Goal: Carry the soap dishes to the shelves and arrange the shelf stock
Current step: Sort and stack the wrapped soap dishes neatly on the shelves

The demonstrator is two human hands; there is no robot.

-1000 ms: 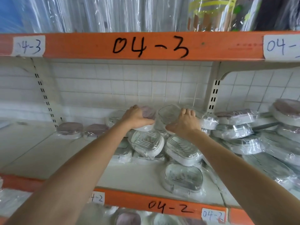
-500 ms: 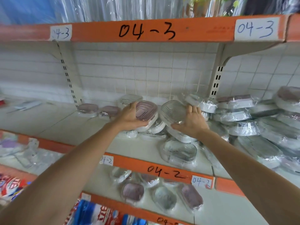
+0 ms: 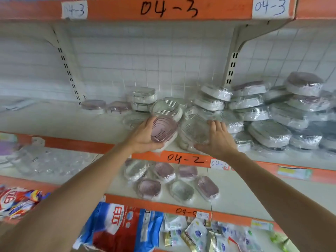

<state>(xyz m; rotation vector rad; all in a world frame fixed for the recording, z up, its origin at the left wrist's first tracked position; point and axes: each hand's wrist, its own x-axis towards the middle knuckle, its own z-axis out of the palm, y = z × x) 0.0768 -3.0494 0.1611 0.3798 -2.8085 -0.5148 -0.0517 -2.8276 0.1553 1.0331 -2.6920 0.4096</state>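
Drawing both hands back toward the front edge of the middle shelf [image 3: 54,122], the person has lifted two wrapped soap dishes away from the heap where the hands were pressed a second ago. The left hand [image 3: 143,137] cups a pink soap dish [image 3: 163,129] from beneath, fingers curled round its left rim, so this grip is closed on the dish. The right hand [image 3: 217,138] holds a clear soap dish [image 3: 195,129] tilted on edge, thumb under its lower rim; the fingers lie fairly straight along its right side, so that grip looks loose.

Both dishes now hang just above the orange shelf lip marked 04-2 [image 3: 185,159], side by side and nearly touching. Behind them on the same shelf sits another clear dish [image 3: 167,107], with a large jumbled pile of wrapped dishes [image 3: 269,113] to the right of the lip's label. Below the lip, six more dishes [image 3: 172,180] lie scattered on the lower shelf.

Judging by this, the pair has been pulled out for re-placing, and tidy rows are far from done.
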